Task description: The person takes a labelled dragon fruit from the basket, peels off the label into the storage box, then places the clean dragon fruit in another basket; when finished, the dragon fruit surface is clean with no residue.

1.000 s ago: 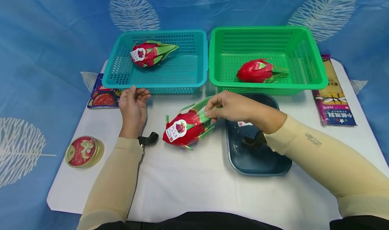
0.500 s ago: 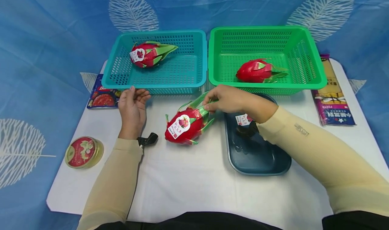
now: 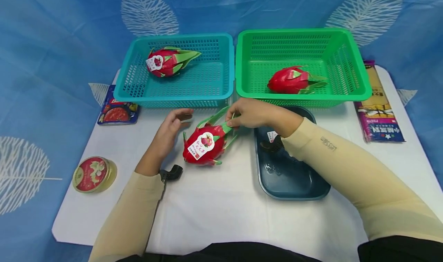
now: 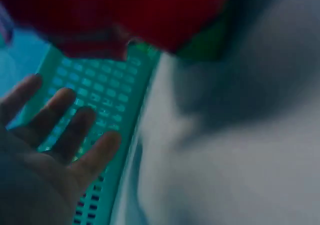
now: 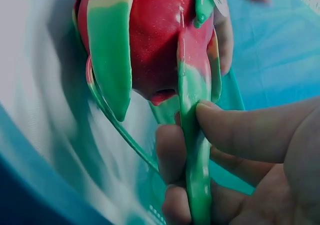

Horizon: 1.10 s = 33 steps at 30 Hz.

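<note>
A red dragon fruit (image 3: 218, 145) with green leaves and a white label hangs over the white table between my hands. My right hand (image 3: 254, 114) pinches one of its green leaves between thumb and fingers, plain in the right wrist view, where the leaf (image 5: 195, 115) runs through the grip. Just left of the fruit is my left hand (image 3: 169, 129), fingers extended and apart, holding nothing. The left wrist view shows those spread fingers (image 4: 75, 130) with the blurred fruit (image 4: 150, 15) above them; whether they touch it I cannot tell.
A blue basket (image 3: 173, 102) and a green basket (image 3: 304, 100) stand at the back, a dragon fruit in each. A dark tray (image 3: 294, 185) under my right forearm holds a partly hidden labelled item. A tin (image 3: 95, 174), a blue packet (image 3: 118, 110) and a pasta bag (image 3: 380, 116) lie around.
My right hand has shifted slightly left with the dragon fruit. My left hand has left the blue basket's front edge and come right and down, beside the fruit.
</note>
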{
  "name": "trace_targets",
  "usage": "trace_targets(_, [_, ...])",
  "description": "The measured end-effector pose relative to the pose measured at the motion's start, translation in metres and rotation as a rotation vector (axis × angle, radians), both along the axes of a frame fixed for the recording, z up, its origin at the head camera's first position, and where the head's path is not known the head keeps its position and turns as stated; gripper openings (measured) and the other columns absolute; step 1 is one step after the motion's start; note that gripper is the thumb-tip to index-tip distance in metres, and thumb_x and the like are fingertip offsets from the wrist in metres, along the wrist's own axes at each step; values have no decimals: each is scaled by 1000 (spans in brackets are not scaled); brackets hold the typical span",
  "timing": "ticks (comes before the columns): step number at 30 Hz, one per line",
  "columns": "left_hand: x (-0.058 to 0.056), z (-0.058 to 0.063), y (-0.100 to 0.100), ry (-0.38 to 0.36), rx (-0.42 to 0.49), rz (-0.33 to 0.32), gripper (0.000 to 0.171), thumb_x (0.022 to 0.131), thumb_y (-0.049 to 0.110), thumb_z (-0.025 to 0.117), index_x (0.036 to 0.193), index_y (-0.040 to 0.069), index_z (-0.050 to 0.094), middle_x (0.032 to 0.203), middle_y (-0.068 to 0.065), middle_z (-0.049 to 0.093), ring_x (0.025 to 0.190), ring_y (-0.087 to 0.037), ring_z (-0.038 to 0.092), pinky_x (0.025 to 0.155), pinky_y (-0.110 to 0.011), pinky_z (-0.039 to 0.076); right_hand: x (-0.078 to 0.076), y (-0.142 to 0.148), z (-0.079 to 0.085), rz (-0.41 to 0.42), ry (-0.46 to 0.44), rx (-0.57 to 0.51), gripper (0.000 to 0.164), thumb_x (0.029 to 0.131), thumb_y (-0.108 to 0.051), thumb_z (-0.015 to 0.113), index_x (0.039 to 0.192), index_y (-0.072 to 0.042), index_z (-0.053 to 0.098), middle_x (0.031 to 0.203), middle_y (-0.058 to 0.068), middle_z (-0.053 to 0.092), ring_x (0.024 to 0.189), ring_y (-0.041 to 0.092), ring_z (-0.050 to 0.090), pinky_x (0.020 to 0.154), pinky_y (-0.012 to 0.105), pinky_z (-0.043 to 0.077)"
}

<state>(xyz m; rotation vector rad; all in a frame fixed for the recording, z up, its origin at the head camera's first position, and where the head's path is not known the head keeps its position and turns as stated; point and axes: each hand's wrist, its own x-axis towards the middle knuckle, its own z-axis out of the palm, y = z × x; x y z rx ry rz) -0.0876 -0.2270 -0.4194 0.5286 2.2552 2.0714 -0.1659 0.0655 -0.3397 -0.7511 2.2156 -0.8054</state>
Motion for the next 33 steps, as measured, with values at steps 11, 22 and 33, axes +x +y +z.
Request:
trace_targets(11, [37, -13, 0, 0, -173, -141, 120, 68, -2, 98, 163, 9, 26, 162, -13, 35, 146, -31, 38, 114, -38, 43, -8, 0, 3, 66, -5, 65, 13, 108, -17, 64, 103, -10, 74, 93, 7, 74, 89, 24, 60, 76, 40, 46])
trace_targets(22, [40, -19, 7, -65, -205, -101, 108, 72, 3, 98, 157, 14, 32, 152, -8, 46, 134, -27, 51, 101, -39, 54, -5, 1, 0, 122, 112, 81, 19, 108, -21, 63, 113, -6, 74, 103, 6, 69, 94, 24, 60, 85, 43, 52])
trace_targets(33, [39, -19, 5, -83, -161, -118, 102, 72, -2, 96, 152, 12, 34, 151, -8, 45, 134, -29, 50, 98, -40, 56, 13, 0, 19, 30, 239, -36, 17, 102, -21, 73, 111, -7, 75, 98, 3, 73, 89, 22, 63, 77, 39, 56])
